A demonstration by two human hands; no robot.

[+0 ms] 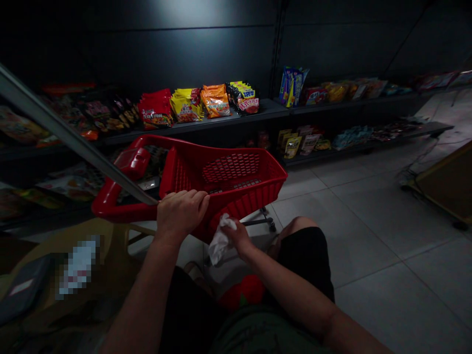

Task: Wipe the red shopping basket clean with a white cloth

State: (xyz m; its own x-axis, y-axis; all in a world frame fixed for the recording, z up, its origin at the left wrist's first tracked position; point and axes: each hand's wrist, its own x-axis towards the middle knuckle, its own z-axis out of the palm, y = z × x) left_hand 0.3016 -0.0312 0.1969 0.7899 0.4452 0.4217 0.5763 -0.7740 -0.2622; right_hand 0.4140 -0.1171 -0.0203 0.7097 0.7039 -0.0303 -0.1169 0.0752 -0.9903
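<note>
A red plastic shopping cart (258, 189) stands before my knees, its basket walls pierced with small holes. Curled over the near rim of the basket is my left hand (181, 211), close to where a grey metal pole (110, 169) meets the cart. Lower and to the right, my right hand (238, 237) grips a crumpled white cloth or tissue (221, 241) against the outer side of the basket. Part of the cloth hangs below the fingers. The red handle frame (106, 209) extends to the left.
Dark shelves behind the cart carry snack packets (216, 102) in several colours. To the left, a yellowish stool (99, 231) bears a dark flat device (27, 290) and a blurred-out item. A brown wheeled board (448, 182) stands at right on the tiled floor (365, 236).
</note>
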